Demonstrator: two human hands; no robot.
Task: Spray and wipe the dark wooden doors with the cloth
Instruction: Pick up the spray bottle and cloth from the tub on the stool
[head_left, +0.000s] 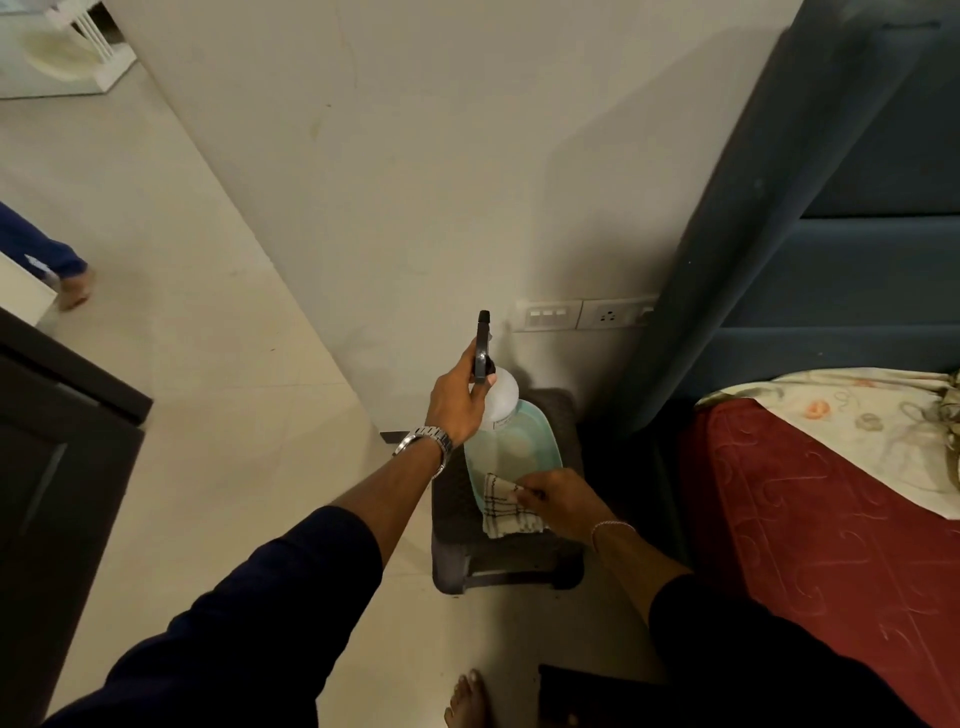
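In the middle of the frame the left hand (457, 400) is wrapped around the black top of the spray bottle (511, 441), which stands on a small dark stool (519, 566). Just below, the right hand (561, 501) pinches the checked cloth (501, 512) beside the bottle. The dark wooden door (57, 467) waits at the left edge. I think it is best to lift the bottle straight up and keep tight hold of the cloth.
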